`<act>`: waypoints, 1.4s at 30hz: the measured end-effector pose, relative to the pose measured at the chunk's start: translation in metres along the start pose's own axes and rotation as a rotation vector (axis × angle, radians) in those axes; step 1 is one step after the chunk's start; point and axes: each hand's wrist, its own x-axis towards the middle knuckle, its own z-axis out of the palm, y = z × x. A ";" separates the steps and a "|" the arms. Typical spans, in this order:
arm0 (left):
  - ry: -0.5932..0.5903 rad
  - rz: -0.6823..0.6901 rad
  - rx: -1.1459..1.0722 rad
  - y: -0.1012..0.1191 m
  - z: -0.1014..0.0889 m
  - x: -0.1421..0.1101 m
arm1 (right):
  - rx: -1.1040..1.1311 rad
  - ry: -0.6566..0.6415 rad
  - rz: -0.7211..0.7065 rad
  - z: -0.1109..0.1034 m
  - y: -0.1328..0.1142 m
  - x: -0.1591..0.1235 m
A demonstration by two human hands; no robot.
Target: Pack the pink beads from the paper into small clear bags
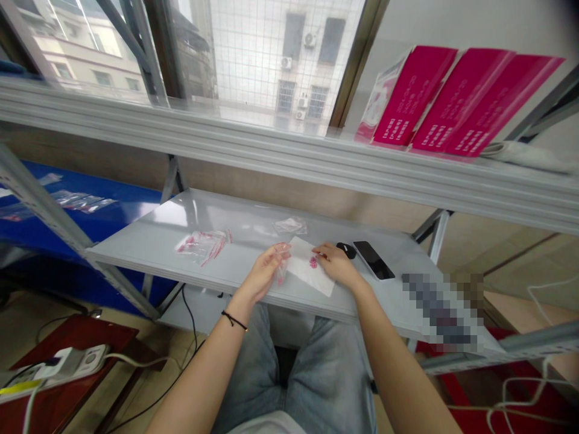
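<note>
My left hand (266, 270) is closed on a small clear plastic bag (281, 265) with a few pink bits showing through it. Just right of the bag, a sheet of white paper (322, 282) lies flat on the grey table. Small pink pieces (313, 262) sit in a little cluster on the paper. My right hand (337, 262) is over the paper's right side, fingers bent and fingertips together right by the cluster; what they pinch is too small to make out.
Several clear bags with pink edges (205, 244) are piled on the left, and more clear plastic (290, 225) lies behind the paper. A phone (373, 260) and a small black object (346, 249) are on the right. Pink boxes (416, 96) stand on the upper shelf (271, 150).
</note>
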 end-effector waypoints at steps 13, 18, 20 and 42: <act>-0.170 -0.229 -0.345 0.009 -0.001 -0.004 | 0.371 -0.245 -0.235 -0.018 -0.096 0.033; -0.185 -0.280 -0.404 0.012 -0.003 -0.005 | 0.463 -0.270 -0.197 -0.008 -0.091 0.038; -0.200 -0.291 -0.390 0.013 -0.003 -0.006 | 0.513 -0.266 -0.168 -0.005 -0.089 0.036; 0.138 0.135 0.544 0.043 0.029 -0.027 | 0.533 -0.043 0.119 -0.026 -0.101 -0.028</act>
